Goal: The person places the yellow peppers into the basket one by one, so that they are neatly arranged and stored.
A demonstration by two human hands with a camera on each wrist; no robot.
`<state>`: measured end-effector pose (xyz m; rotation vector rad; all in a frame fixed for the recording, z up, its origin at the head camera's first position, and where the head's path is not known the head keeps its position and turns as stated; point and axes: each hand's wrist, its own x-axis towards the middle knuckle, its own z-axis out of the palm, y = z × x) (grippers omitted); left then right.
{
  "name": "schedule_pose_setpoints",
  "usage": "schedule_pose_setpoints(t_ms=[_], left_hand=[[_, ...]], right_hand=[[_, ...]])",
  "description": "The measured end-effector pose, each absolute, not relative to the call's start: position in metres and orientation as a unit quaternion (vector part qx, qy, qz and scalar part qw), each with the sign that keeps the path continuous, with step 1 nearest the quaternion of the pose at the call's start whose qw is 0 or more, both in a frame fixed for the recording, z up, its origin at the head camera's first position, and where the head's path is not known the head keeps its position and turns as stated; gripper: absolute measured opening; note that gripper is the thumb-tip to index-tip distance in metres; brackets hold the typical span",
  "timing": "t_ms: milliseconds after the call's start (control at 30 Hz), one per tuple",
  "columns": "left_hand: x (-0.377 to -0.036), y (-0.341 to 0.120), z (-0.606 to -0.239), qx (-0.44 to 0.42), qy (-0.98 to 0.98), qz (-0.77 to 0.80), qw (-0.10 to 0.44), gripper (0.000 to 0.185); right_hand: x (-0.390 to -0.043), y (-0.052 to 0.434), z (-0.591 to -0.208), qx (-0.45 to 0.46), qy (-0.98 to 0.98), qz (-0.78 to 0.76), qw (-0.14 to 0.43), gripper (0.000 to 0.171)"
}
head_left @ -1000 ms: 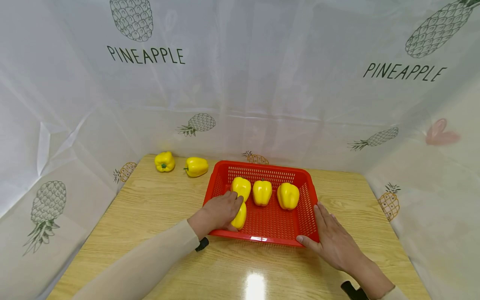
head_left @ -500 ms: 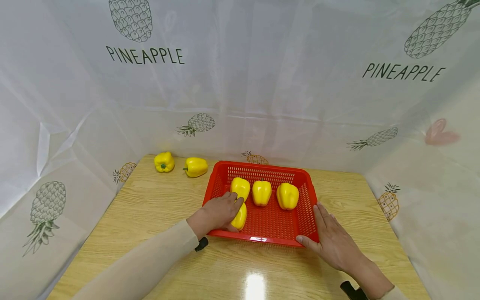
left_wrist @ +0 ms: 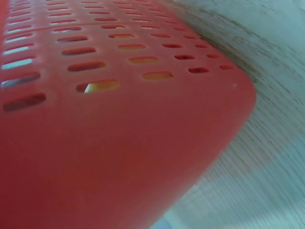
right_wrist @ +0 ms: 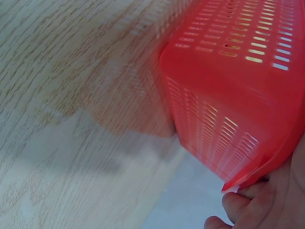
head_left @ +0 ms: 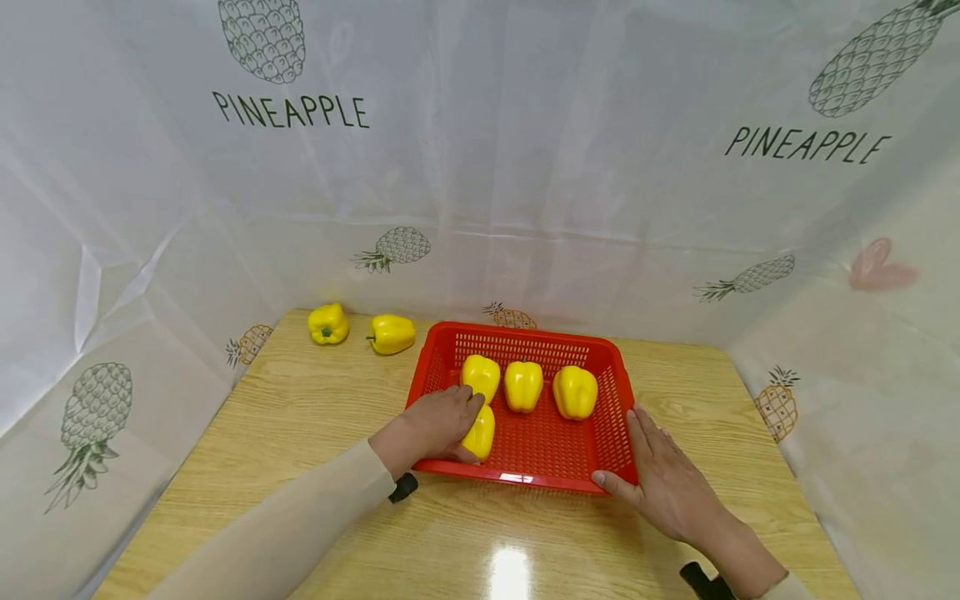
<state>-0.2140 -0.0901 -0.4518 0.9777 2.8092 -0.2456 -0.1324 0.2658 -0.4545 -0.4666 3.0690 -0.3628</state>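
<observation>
A red plastic basket with slotted walls stands on the wooden table, seen from outside in both wrist views. My left hand reaches over its left rim and grips a yellow bell pepper in the near left corner, covering part of it. Behind that pepper sits another yellow bell pepper, close to my fingertips. Two more, a middle bell pepper and a right bell pepper, lie along the back. My right hand rests against the basket's right side, fingers straight, thumb on the front corner.
On the table, left of the basket, lie a yellow bell pepper and another yellow bell pepper near the back edge. A pale curtain printed with pineapples hangs around the back and sides.
My left hand has shifted very slightly, and a little more of the near left bell pepper shows. The right hand, the basket and the other peppers stay in place.
</observation>
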Motion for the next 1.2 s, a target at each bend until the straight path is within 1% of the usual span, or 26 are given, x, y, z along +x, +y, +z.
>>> schedule_pose_setpoints(t_ms=[200,500,933,1200], left_hand=[[-0.2134,-0.0931,-0.4512,0.336,0.935,-0.088,0.068,0.099],[-0.2133,-0.0957,-0.4487,0.34,0.934,-0.087,0.069,0.1],[-0.2116,-0.0982,-0.4487,0.351,0.931,-0.095,0.035,0.097],[-0.2128,-0.0994,-0.4512,0.36,0.928,-0.095,0.013,0.099]], right_hand=[[-0.1327,0.2648,-0.4544,-0.147,0.982,-0.118,0.01,0.109],[-0.1332,0.2647,-0.4548,-0.146,0.983,-0.115,0.007,0.109],[-0.1329,0.2641,-0.4546,-0.149,0.982,-0.113,0.004,0.108],[-0.1311,0.2627,-0.4536,-0.152,0.982,-0.11,-0.003,0.106]])
